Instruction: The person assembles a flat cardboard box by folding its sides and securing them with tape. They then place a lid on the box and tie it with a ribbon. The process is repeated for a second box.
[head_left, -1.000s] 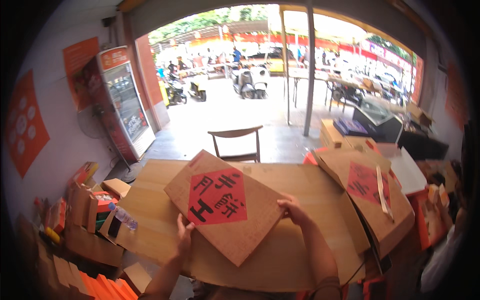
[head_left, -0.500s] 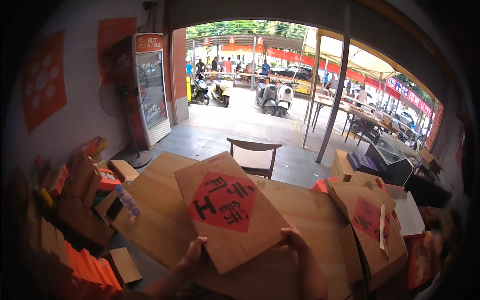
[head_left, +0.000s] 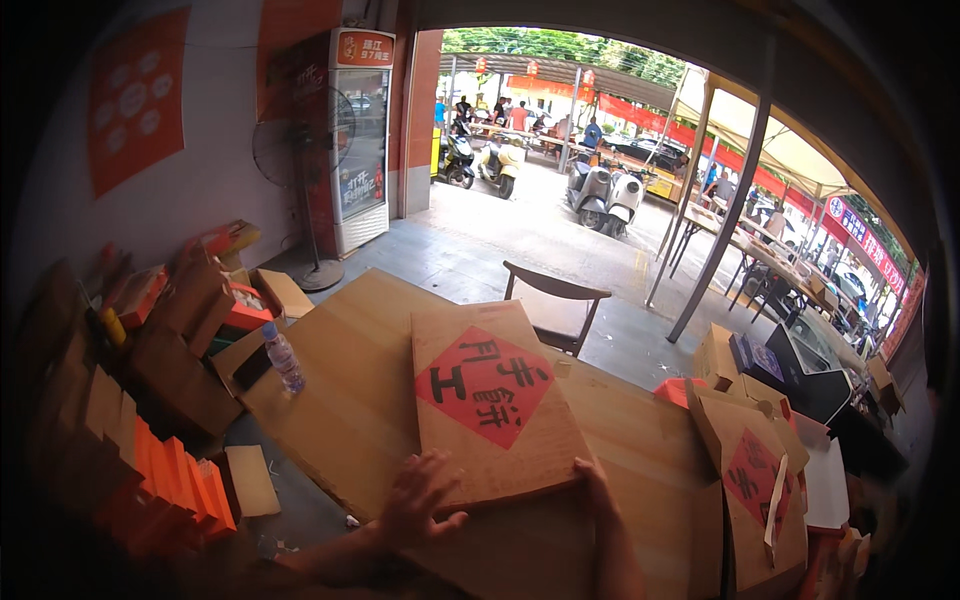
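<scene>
A flat brown cardboard box (head_left: 500,450) with a red diamond and black characters on its lid lies on the cardboard-covered table (head_left: 340,430) in front of me. At the box's near left corner my left hand (head_left: 425,505) is open, its fingers spread, and it holds nothing. My right hand (head_left: 592,485) grips the near right corner, with the thumb side showing and the other fingers partly hidden by the box.
A clear bottle (head_left: 284,362) stands at the table's left edge. To the right is an opened carton (head_left: 750,530) with a similar red diamond. Orange boxes (head_left: 190,490) are stacked at lower left. A wooden chair (head_left: 555,305) stands beyond the table, near a fan (head_left: 318,275).
The box has gone from held up and tilted to lying lower and straighter on the table. My left hand has let go and opened. The view has shifted, moving the surroundings rightward.
</scene>
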